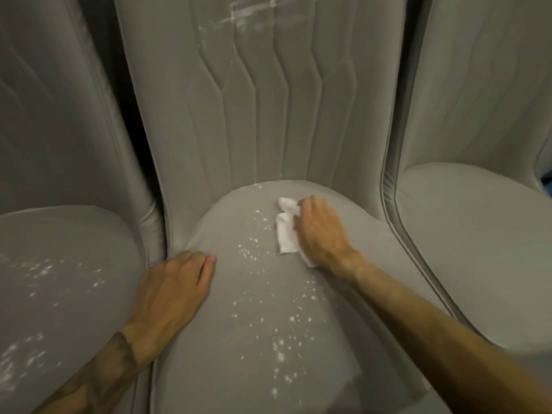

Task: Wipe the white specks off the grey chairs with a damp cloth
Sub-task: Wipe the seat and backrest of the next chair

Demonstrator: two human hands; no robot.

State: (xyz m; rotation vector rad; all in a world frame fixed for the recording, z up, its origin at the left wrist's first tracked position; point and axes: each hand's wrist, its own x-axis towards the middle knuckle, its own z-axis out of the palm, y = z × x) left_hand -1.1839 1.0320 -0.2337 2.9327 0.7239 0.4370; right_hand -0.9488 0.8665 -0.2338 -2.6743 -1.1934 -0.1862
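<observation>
Curled round a crumpled white damp cloth (285,231), the right hand (321,231) presses it onto the rear of the middle grey upholstered chair (239,383) seat. The left hand (173,291) lies flat at the seat's left edge. White specks (280,348) dot this seat, its backrest top and the left grey chair (74,234), so I judge most wiping is left.

Grey chairs (209,339) with white specks (280,355); white cloth (286,237); kinked stitched ribs on backrest (268,115)

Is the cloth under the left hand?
No, the right hand holds the cloth on the middle seat, while the left hand rests bare on its edge.
</observation>
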